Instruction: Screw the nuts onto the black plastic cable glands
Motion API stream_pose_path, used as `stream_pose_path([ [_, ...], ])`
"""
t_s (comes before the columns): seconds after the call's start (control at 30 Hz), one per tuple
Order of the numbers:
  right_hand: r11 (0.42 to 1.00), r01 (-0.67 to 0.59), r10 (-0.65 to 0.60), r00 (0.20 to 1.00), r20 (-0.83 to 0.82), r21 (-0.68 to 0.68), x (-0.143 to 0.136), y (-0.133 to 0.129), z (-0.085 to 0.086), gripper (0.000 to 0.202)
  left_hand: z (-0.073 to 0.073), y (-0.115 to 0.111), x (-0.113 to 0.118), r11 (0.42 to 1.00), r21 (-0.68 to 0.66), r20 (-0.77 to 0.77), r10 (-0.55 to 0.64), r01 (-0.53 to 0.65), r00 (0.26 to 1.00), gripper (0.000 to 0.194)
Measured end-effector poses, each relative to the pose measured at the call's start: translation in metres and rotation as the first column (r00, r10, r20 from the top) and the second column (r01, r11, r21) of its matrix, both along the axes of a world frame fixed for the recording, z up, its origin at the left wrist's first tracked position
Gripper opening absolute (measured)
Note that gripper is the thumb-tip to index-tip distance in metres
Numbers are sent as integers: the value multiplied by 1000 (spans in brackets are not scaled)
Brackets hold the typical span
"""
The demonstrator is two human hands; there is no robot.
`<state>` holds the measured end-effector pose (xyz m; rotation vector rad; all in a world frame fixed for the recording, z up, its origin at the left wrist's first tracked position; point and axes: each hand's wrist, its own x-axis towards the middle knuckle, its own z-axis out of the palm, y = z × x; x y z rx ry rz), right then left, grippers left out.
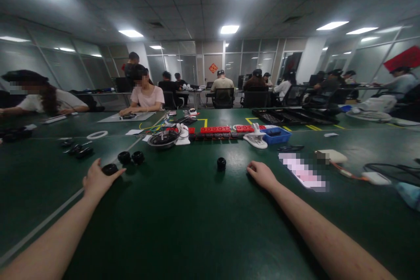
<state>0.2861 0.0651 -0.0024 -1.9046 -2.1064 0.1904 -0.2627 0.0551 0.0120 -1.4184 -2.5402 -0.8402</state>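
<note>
My left hand (98,180) is on the left side of the green table, thumb and fingers spread in a V. A short black cylindrical part (110,169) sits within that V, partly covered by the hand; firm contact cannot be made out. Just beyond it stand two similar black parts, one (124,157) beside the other (138,157). Another black cylindrical part (221,164) stands upright alone near the middle. To its right my right hand (262,175) rests on the table with curled fingers, apart from that part and with nothing visible in them.
Ahead lie a red-and-black strip (215,130), a blue bin (276,135), white clip-like pieces (256,140) and a round dark dish (163,138). A blurred phone-like slab (302,171) and cabled white boxes (331,156) are on the right. People sit beyond the table (183,227).
</note>
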Motion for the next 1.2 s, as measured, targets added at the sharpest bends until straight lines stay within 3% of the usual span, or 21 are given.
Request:
stream_pose_path([
  [0.13, 1000, -8, 8, 1000, 27, -16, 0, 1, 0, 24, 6, -21, 28, 955, 270, -117, 161, -124, 980, 82],
  [0.23, 1000, -16, 16, 1000, 24, -26, 0, 0, 1, 24, 7, -34, 50, 932, 362, -249, 125, -28, 960, 76],
  [0.37, 999, -15, 15, 1000, 7, -32, -1, 0, 3, 24, -4, -35, 73, 935, 215, -498, -143, 281, 855, 78],
  [0.43, 1000, -9, 9, 1000, 1, -28, -1, -1, 3, 24, -12, -29, 84, 889, 113, -564, -310, 443, 766, 82],
  [0.5, 1000, -5, 5, 1000, -2, -23, -1, -1, 3, 25, -16, -22, 99, 834, 118, -585, -380, 539, 717, 80],
  [0.67, 1000, 0, 0, 1000, 8, -11, -1, -2, 3, 25, -17, -2, 152, 760, 240, -570, -394, 604, 721, 75],
  [0.87, 1000, -3, 3, 1000, 31, 10, -2, -3, 3, 24, -16, 14, 222, 709, 95, -589, -526, 699, 613, 73],
  [1.03, 1000, -8, 8, 1000, 23, 28, -3, -4, 5, 23, -8, 27, 266, 737, -22, -536, -580, 676, 614, 76],
  [1.2, 999, 3, -3, 1000, -3, 50, -3, -2, 4, 18, -6, 37, 304, 754, -112, -399, -631, 647, 666, 97],
])
